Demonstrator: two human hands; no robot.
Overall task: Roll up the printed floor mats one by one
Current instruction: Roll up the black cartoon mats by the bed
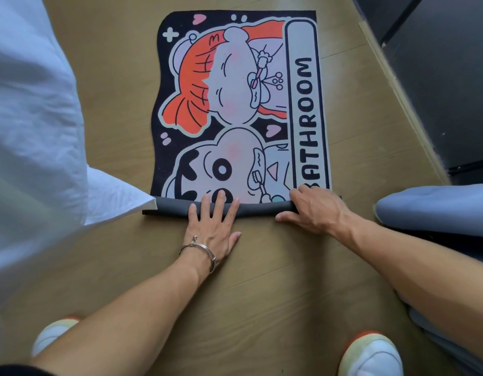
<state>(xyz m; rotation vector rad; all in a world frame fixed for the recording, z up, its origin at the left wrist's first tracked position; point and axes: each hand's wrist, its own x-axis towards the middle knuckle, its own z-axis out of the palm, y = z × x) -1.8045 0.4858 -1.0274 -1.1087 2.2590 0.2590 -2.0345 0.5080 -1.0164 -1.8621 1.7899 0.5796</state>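
The left hand [213, 226], a bracelet [197, 248] on its wrist, lies flat with straight fingers pressed over the rolled edge [258, 207] of the printed floor mat [235, 104], near the roll's middle. The right hand [313, 210] grasps the same roll close to its right end, fingers curled over the top and thumb stretched along the near side by the floor.

The mat lies flat, printed side up, on the wooden floor [262, 289], reaching away from the person. Only its near edge is turned into a thin tube showing the grey backing, so most of the rolling is yet to do. A corner of white bedding [58, 118] touches the roll's left end, and a grey cushion [438, 207] sits just beside the right end.

The mat looks thin, light and limp, with a rubbery backing likely to grip the floor rather than slide. Being soft, it would probably sag or roll crooked if driven from one spot. The sound hold seems to be on the tube itself, hands set well apart and pressing evenly. The left end, with no hand on it, looks likeliest to lag or snag on the bedding.
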